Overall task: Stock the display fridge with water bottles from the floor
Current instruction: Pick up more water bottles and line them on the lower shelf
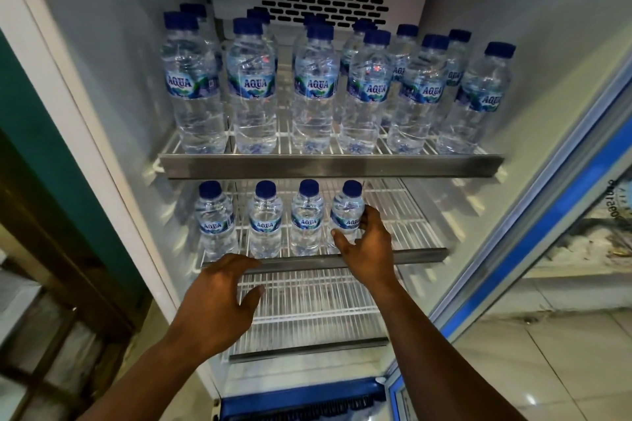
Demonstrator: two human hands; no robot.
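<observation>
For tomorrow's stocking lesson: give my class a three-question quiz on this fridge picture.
1. True or false: the bottom shelf holds bottles.
2. How many bottles stand on the middle shelf?
3. Which hand touches a bottle: A left, B right, C both?

Key: 1 false. 2 four. 3 B: the right hand is at the rightmost bottle; the left hand hangs open in front of the shelf edge.

top shelf: many btls | mid shelf: 4 small btls | low shelf: bare
</observation>
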